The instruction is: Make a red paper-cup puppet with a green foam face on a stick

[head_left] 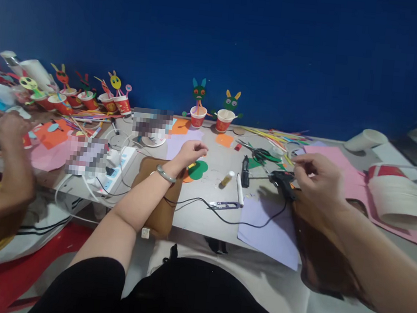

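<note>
My left hand, with a bangle on its wrist, hovers over green paper circles and an orange paper circle. Its fingers are drawn together, and whatever they may hold is hidden. On the right, my right hand is beside a black glue gun with a trailing cord. Thumb and forefinger are pinched there, with their contents too small to make out. Between the hands are a glue stick, a white marker, thread snips and green-handled scissors.
Two paper-cup figures stand against the blue wall, several more at left. A power strip with tangled cords lies left of my arm. A co-worker's hand works far left. Stacked paper cups lie on the right.
</note>
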Demonstrator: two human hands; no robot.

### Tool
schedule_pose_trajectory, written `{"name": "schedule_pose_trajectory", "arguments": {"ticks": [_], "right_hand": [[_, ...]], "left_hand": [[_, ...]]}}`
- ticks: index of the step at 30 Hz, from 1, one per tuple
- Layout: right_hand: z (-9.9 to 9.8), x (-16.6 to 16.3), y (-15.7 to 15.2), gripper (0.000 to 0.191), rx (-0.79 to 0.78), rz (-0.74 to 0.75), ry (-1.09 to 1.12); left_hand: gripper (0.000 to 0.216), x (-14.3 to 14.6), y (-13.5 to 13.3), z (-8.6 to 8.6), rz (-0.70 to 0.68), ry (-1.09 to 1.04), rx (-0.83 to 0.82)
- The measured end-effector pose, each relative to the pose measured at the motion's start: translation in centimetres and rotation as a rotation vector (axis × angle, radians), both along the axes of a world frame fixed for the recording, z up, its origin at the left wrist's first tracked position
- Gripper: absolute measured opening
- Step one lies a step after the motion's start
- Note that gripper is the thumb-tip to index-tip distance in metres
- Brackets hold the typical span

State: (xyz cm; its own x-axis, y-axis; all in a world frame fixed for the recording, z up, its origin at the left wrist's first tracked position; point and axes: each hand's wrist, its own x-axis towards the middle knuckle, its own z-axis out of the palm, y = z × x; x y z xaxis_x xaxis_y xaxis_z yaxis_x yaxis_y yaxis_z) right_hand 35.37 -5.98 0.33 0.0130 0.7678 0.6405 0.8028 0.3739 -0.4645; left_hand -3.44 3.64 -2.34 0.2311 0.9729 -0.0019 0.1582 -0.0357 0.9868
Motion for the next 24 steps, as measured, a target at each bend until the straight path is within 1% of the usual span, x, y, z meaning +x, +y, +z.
{"name": "schedule_pose_trajectory", "arguments": {"ticks": [2, 5, 9, 13, 16, 20, 22, 24], "right_hand": [[0.2, 0.8, -2.4, 0.010, -0.011, -0.017, -0.046], [-0.1, 2.2, -5.5, 0.009, -0.031, -0.019, -0.116], [-1.1, 3.8, -8.7, 0.009, 0.014, 0.022, -0.225], [-1.6, 4.6, -11.8, 0.014, 0.041, 0.097, -0.313], [-1.8, 5.0, -14.0, 0.018, 0.012, 0.122, -0.365], [-2.1, 5.6, -16.1, 0.019, -0.018, 0.107, -0.348], [-2.3, 5.7, -16.8, 0.020, -0.045, 0.088, -0.302], [-2.6, 5.7, -17.4, 0.020, -0.078, 0.066, -0.265]], "left_hand": [[0.006, 0.0, -0.1, 0.1, 0.018, 0.029, 0.006], [0.012, 0.3, -0.4, 0.2, 0.076, 0.086, 0.029], [0.019, 0.9, -0.8, 0.4, 0.170, 0.104, 0.113], [0.023, 1.4, -1.1, 1.2, 0.250, 0.063, 0.221], [0.024, 1.5, -0.8, 2.2, 0.277, 0.037, 0.246], [0.023, 0.8, -0.1, 4.4, 0.284, 0.050, 0.283], [0.022, 0.0, 0.2, 5.7, 0.250, 0.094, 0.346], [0.019, -1.2, 0.2, 6.8, 0.170, 0.172, 0.381]]}}
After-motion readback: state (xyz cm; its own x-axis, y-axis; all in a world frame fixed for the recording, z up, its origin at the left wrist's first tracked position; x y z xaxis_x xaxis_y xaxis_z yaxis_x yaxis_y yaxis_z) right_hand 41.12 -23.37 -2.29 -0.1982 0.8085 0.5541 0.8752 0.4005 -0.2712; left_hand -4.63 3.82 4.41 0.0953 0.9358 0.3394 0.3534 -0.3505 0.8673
